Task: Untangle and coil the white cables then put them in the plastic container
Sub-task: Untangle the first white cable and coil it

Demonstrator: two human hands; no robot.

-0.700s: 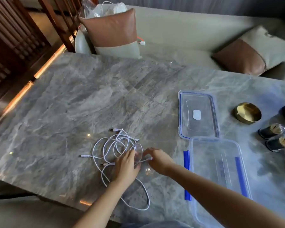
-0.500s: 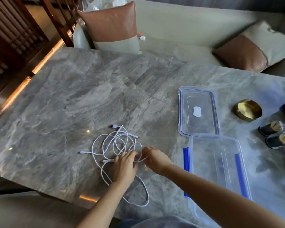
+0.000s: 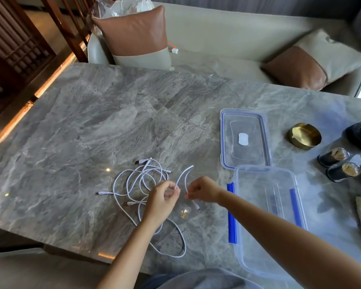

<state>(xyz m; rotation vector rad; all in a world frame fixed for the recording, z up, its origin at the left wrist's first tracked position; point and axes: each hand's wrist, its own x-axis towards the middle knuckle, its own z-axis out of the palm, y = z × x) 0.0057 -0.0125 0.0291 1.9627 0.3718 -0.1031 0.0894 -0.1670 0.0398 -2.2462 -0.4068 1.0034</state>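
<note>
Bare marble (image 3: 208,163) between cable tangle (image 3: 142,180) and open container (image 3: 265,222); lid (image 3: 244,138) just beyond container

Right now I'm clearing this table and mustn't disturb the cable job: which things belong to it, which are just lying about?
In the job: white cables, pinched by the left hand and right hand; plastic container; its lid.
Lying about: brass dish; dark jars; brown cushion.

Near the right edge of the grey marble tabletop (image 3: 92,126) sit a brass dish (image 3: 304,137), two dark jars (image 3: 333,157) side by side, and a black object (image 3: 360,137), possibly a cup, cut off by the frame. Beyond the far edge, a beige sofa (image 3: 227,34) carries two brown-and-cream cushions (image 3: 133,36).
</note>
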